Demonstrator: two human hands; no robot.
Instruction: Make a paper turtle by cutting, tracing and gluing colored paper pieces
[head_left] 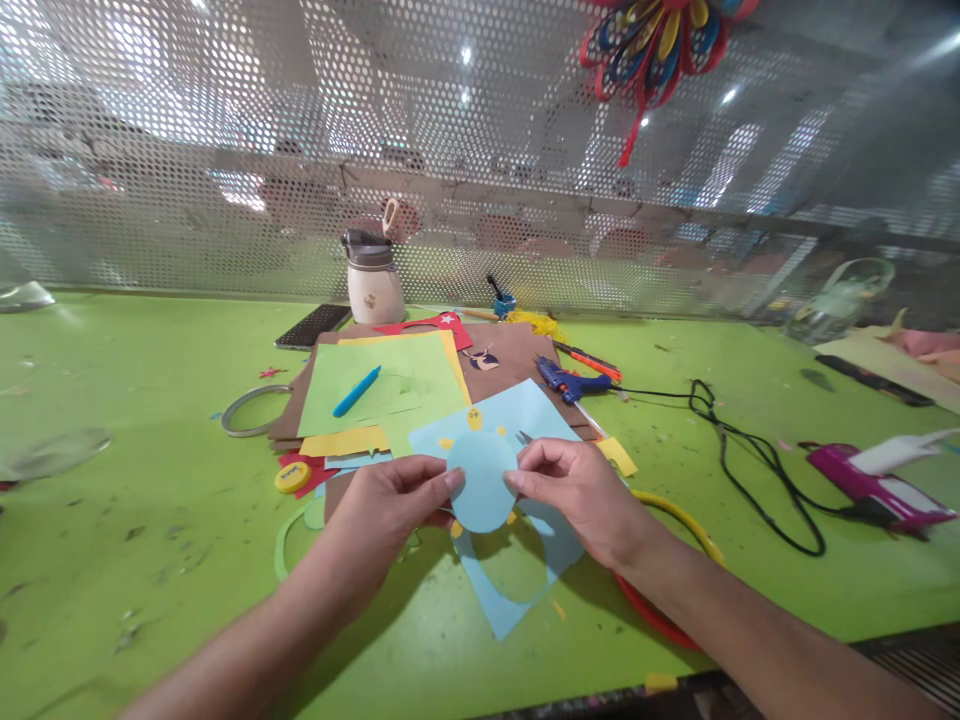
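Note:
My left hand point(405, 495) and my right hand point(570, 490) pinch a light blue paper disc point(484, 485) by its left and right edges, thumbs on its face. Small yellow paper pieces peek out around the disc; the top one point(474, 417) bears dark marks. Whether they are stuck to it I cannot tell. Under the hands lies a light blue sheet point(499, 615) with a large round hole cut out. A dark pointed metal tip point(524, 437) shows beside my right fingers; the rest of it is hidden.
Left are a green sheet point(420, 375) with a blue pen point(357, 391), and a yellow round lid point(292, 477). Behind stand a white bottle point(375, 290) and a phone point(311, 326). Right lie a blue glue gun point(571, 381), its black cord point(739, 465) and a purple tool point(862, 485).

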